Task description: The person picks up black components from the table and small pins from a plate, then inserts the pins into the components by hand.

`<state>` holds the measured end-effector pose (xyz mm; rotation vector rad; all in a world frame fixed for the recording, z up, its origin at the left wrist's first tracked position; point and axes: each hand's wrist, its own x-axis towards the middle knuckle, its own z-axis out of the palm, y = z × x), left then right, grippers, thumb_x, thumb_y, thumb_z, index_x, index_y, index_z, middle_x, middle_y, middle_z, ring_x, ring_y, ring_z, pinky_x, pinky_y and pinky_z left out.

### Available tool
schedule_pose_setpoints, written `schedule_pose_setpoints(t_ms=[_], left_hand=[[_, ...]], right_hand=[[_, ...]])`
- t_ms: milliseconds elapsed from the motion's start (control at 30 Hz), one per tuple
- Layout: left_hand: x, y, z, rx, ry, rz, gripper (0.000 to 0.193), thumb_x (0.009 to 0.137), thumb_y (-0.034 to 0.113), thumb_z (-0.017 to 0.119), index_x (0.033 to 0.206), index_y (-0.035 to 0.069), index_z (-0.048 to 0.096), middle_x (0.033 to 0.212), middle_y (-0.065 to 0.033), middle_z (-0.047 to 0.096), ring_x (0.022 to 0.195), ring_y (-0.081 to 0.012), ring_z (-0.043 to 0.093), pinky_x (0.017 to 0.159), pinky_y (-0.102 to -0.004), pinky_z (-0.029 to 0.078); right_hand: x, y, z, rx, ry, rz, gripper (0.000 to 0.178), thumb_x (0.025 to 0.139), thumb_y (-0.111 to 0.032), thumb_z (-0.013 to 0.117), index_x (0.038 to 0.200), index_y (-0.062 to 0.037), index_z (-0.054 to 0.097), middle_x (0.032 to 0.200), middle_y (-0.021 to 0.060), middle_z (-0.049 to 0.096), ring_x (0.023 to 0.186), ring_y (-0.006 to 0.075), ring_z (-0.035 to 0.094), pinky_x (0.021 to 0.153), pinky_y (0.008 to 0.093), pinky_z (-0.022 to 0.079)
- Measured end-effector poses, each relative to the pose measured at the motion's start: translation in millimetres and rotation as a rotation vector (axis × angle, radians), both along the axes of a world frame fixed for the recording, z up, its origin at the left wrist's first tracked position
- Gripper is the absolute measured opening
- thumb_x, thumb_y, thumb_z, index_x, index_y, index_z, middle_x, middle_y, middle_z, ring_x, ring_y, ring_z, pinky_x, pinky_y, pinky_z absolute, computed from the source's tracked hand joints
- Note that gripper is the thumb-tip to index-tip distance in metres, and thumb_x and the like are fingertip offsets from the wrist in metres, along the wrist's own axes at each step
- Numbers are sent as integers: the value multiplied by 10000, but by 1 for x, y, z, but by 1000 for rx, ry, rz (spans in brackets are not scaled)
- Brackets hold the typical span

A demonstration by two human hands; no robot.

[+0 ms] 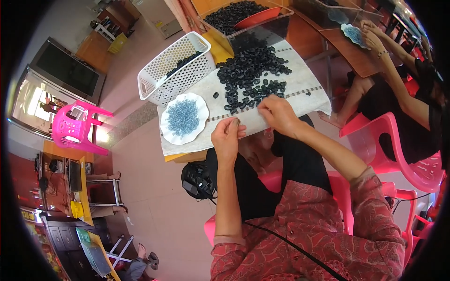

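A heap of small black ring-like pieces (248, 70) lies spread over the pale cloth (304, 77) on the table in front of me. My right hand (281, 114) is at the near edge of this heap, its fingers curled together; whatever they hold is hidden. Lower and to the left, my left hand (227, 136) is raised off the cloth with thumb and fingertips pinched; what sits between them is too small to make out. Beside it on the left, a white scalloped plate (203, 112) carries many tiny translucent bluish pieces (183, 117).
A white perforated basket (176, 84) with more black pieces stands behind the plate. At the back, a clear bin (267, 35) holds black pieces and a red scoop (258, 18). On the right, a co-worker's hands (372, 37) are beside another plate (352, 35). Pink chairs (398, 145) stand around.
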<state>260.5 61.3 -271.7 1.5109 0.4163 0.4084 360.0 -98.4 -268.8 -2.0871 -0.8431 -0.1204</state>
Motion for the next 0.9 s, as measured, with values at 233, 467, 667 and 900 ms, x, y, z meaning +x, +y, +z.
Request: schedule_pose_setpoints(t_ms=[233,467,667,900], left_hand=[[-38,-2,4,-588,-186,-30,255,904,38,556,1142,-54,551,950,-149,632,776,-193,647,652,-261,541],[-57,-8,14,-737,-285,-117,317,898,-18,530,1214,-38,520,1053,-166,604,879,-204,629,753,-289,532],[-67,-17,19,-666,-328,-123,332,895,-25,529,1226,-36,511,1073,-153,599,900,-209,624,774,-297,527],[-73,-30,18,-735,-361,-129,322,894,-22,533,1216,-28,519,1052,-142,603,890,-204,624,767,-294,530]], right_hand=[[13,41,-2,-227,-169,-95,119,797,-165,622,875,-80,649,881,122,562,770,327,603,677,420,488],[14,50,-2,-201,-172,-134,114,778,-145,622,864,-75,648,885,122,574,761,340,602,668,428,492],[6,31,0,229,79,51,110,815,-104,620,870,-9,627,753,59,622,631,140,601,551,281,484],[-18,6,18,362,768,146,184,843,-91,618,986,23,629,748,27,619,574,64,569,503,183,452]])
